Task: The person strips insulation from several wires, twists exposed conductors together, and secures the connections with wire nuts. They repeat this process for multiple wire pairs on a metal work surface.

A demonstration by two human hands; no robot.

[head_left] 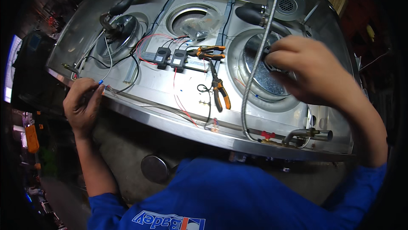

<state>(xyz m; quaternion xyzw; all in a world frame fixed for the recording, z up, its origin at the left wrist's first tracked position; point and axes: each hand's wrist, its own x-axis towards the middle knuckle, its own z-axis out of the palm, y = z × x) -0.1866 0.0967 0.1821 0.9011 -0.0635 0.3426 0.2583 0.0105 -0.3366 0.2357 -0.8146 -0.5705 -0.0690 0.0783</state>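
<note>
My left hand [81, 104] is at the panel's near left edge, thumb and fingers pinched by a thin white wire [109, 53] with a blue connector [101, 82]. That wire runs up to the left burner assembly [121, 34]. Over the right burner plate [259, 66] hangs my right hand [308, 70], slightly blurred, with curled fingers; whatever they hold is hidden. A ribbed metal hose [255, 64] passes just left of it. Between the hands lie orange-and-black pliers [219, 89], a second pair of pliers [207, 52] and two black boxes [170, 58] with red wires.
The steel cooktop panel [157, 98] is upside down. A clear plastic bag [202, 28] lies by the middle opening. Along the near edge run a gas pipe [170, 109], a red valve handle [267, 135] and a metal pipe end [321, 134]. A round stool [155, 168] stands below.
</note>
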